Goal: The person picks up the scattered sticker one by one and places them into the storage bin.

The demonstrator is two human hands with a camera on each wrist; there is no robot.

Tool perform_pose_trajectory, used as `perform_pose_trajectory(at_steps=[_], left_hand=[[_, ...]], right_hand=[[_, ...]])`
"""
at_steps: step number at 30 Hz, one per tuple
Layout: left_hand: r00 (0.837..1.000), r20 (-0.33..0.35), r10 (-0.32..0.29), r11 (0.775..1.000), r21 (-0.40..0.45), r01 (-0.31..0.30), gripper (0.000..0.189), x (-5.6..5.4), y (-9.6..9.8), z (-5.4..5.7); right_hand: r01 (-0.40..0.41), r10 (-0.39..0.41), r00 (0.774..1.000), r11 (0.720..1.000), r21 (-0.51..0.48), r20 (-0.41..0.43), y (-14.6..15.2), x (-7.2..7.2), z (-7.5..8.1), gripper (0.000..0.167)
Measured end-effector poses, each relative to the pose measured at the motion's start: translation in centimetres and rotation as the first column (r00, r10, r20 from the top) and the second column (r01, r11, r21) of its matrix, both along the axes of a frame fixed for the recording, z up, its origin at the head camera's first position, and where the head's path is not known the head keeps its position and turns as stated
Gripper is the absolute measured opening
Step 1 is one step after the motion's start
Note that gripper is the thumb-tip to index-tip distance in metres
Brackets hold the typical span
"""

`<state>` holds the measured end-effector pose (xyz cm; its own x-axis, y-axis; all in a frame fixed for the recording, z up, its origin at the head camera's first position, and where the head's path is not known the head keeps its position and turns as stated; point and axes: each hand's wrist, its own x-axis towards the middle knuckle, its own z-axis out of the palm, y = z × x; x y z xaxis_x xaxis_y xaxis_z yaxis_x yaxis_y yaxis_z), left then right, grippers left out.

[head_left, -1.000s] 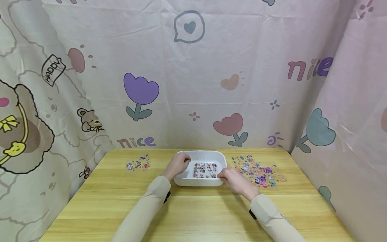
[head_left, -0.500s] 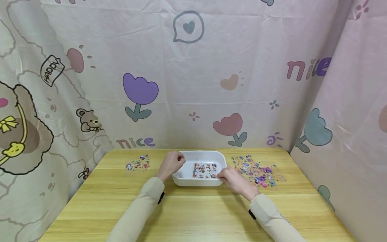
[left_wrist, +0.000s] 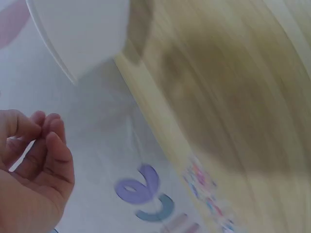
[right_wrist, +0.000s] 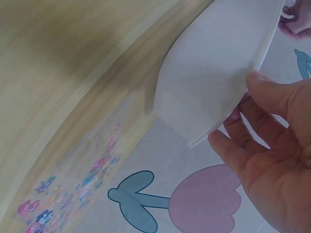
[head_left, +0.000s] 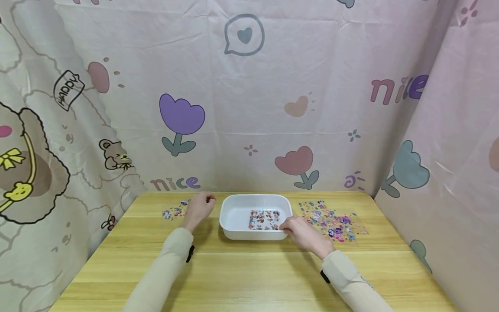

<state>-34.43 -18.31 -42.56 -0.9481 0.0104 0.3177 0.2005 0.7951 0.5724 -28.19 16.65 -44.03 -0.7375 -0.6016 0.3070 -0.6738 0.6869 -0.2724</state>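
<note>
A white rectangular plastic basin (head_left: pixel 255 234) stands at the back middle of the table. Inside its right half lies a sheet of small colourful sticker-like pictures (head_left: pixel 264 219). My right hand (head_left: pixel 306 235) pinches the basin's rim at the front right corner; in the right wrist view the thumb is outside and the fingers reach over the edge. To the left, clear of the basin, my left hand (head_left: pixel 199 211) hovers over the table. Its thumb and fingertips are drawn together in the left wrist view, with nothing visible between them.
Clear sheets with many colourful pictures (head_left: pixel 336 221) lie right of the basin, partly behind my right hand. A smaller patch of such pictures (head_left: pixel 173 212) lies at the left, partly covered by my left hand. A printed curtain (head_left: pixel 249 108) hangs behind the wooden table (head_left: pixel 249 277).
My left hand has moved left, from over the basin's left side to the table beside it. The right hand keeps its hold on the rim, and the basin has stayed in place.
</note>
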Motion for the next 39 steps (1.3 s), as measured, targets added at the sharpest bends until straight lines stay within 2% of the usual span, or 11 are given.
perform_pose_trajectory(at_steps=[5,9,11,17,20,23,27,30,35,37,39], left_hand=[[0.999,0.026,0.047,0.999,-0.020,-0.046,0.022,-0.1,-2.5,-0.5],[0.991,0.117,0.071,0.997,-0.046,-0.066,0.025,-0.1,-4.5,-1.1],[0.981,0.173,0.086,0.995,-0.062,-0.076,0.023,0.1,-5.4,-1.3],[0.928,0.338,0.157,0.988,-0.070,-0.141,0.027,0.9,-7.6,-1.6],[0.917,0.347,0.198,0.980,-0.100,-0.174,0.031,1.1,-8.4,-1.7],[0.908,0.335,0.250,0.963,-0.182,-0.198,0.036,1.4,-9.0,-1.7],[0.854,0.390,0.345,0.932,-0.252,-0.262,0.042,1.4,-9.6,-2.2],[0.796,0.430,0.426,0.900,-0.296,-0.321,0.049,1.1,-9.7,-2.7],[0.740,0.432,0.515,0.855,-0.324,-0.406,0.061,0.6,-9.6,-3.3],[0.742,0.428,0.516,0.854,-0.319,-0.410,0.060,0.5,-9.7,-3.3],[0.768,0.416,0.488,0.868,-0.319,-0.379,0.053,0.7,-9.8,-3.3]], right_hand=[[0.007,-0.007,1.000,1.000,0.012,0.015,0.0,-0.1,0.0,0.018],[0.004,-0.004,1.000,1.000,0.008,0.010,0.0,0.0,0.0,0.018],[0.003,-0.003,1.000,1.000,0.009,0.010,0.0,0.0,0.0,0.018],[0.001,-0.001,1.000,1.000,0.006,0.023,0.0,0.0,0.1,0.018],[0.000,0.000,1.000,1.000,0.003,0.024,0.0,-0.1,0.1,0.018],[-0.003,0.003,1.000,1.000,-0.001,0.026,0.0,-0.2,0.1,0.018],[-0.013,0.013,1.000,1.000,0.001,0.027,-0.1,-0.2,0.1,0.018],[-0.014,0.014,1.000,1.000,0.001,0.026,-0.1,-0.1,0.1,0.017],[-0.007,0.007,1.000,1.000,0.000,0.029,-0.1,-0.1,0.3,0.018],[-0.009,0.009,1.000,1.000,0.004,0.027,-0.1,-0.1,0.4,0.018],[-0.007,0.007,0.999,1.000,0.005,0.033,0.0,0.0,0.5,0.018]])
